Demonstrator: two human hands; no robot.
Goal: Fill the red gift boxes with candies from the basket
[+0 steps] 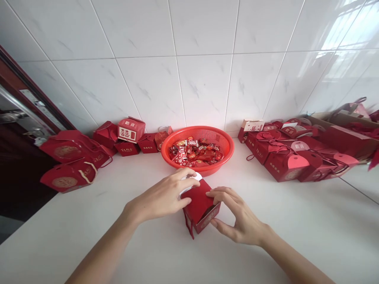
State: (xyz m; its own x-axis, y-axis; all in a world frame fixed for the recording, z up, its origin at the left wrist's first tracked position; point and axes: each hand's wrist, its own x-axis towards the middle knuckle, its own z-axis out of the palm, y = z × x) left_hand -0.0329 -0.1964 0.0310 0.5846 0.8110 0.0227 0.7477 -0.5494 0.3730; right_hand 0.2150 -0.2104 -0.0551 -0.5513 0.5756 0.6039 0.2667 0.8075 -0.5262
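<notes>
A small red gift box (197,201) with a dark red cord hanging at its near side stands on the white table in front of me. Its top panel is folded over, and a white-backed flap shows at the far end. My left hand (170,193) rests on the box's left and far side, fingers curved and apart. On the right, my right hand (233,217) has its fingertips on the top edge and its thumb at the near lower corner, gripping the box. Just behind the box is a red plastic basket (226,157) holding wrapped candies (197,152).
Several finished-looking red boxes (69,148) stand at the left, near a dark door (20,157). Many more red boxes (284,163) cluster at the right, beside a brown carton (334,128). A white tiled wall (204,79) closes off the back.
</notes>
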